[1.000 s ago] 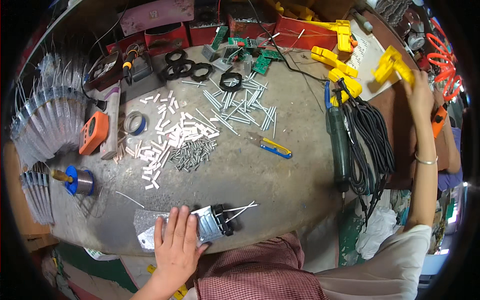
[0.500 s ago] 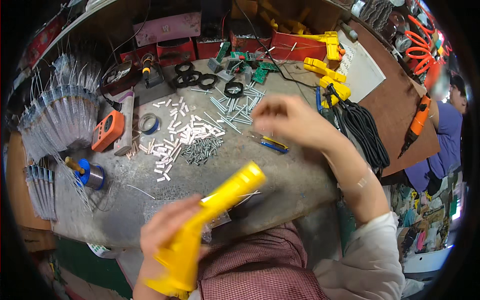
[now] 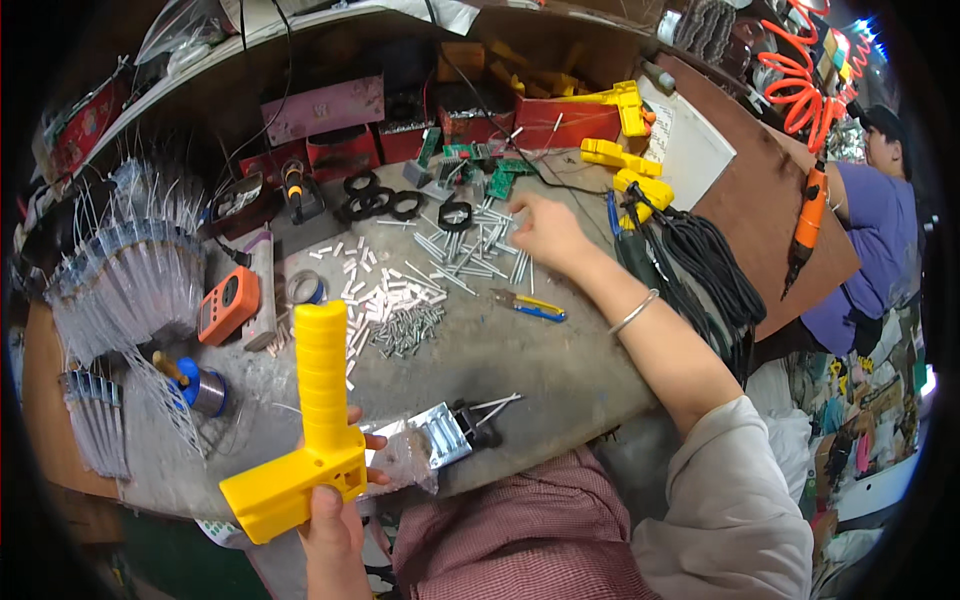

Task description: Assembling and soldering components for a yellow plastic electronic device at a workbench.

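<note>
Fingers [image 3: 372, 443] of my left hand [image 3: 335, 515] are gripping a yellow plastic pistol-shaped housing [image 3: 308, 425]; my right hand [image 3: 545, 232], fingers loosely spread, is resting on grey metal pins [image 3: 470, 250], fingertips partly hidden.

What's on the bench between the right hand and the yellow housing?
Head view: a blue-yellow cutter, then loose white sleeves and screws lie between the right hand and the yellow housing.

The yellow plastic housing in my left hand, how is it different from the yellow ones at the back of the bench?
The yellow housing is gripped in the left hand, lifted off the bench with its long barrel upright. The yellow housings at the back lie flat, untouched, beside the black cable bundle. The held one looks far bigger, being nearer the camera. Both share the same bright yellow plastic.
</note>
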A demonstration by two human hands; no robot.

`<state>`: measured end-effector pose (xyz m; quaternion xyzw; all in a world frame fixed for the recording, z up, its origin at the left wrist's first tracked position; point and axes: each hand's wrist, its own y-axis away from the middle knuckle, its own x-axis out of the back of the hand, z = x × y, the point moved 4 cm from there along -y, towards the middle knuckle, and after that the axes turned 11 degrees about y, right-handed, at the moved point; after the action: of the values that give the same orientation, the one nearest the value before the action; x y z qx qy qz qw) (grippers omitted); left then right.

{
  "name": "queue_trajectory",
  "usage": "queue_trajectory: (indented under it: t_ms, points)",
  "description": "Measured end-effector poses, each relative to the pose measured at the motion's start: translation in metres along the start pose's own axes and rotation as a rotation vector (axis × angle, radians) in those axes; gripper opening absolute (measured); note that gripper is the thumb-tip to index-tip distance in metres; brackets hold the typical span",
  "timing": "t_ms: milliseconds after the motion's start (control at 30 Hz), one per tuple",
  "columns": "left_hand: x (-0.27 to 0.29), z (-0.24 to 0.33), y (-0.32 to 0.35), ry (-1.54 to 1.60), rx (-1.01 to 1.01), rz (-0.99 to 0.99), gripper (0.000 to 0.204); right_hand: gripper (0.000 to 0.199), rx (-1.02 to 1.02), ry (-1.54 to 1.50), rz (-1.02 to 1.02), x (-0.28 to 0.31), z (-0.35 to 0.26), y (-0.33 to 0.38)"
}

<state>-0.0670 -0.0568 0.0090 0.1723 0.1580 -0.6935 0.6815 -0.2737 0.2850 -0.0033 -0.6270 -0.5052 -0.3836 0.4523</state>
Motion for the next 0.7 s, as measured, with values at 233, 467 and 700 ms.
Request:
queue_trajectory:
  t_ms: [233,467,700]
  points:
    - [-0.001,-0.006,0.009,0.266,-0.037,-0.001,0.081,0.026,-0.152,0.056,-0.227,-0.002,0.021,0.022]
    - [-0.015,-0.003,0.029,0.215,0.046,-0.006,0.056,0.051,-0.147,0.044,-0.078,0.003,0.017,0.031]
    - [-0.022,-0.017,0.02,0.237,0.135,-0.117,0.059,0.016,0.266,-0.942,-0.223,0.112,-0.128,0.164]
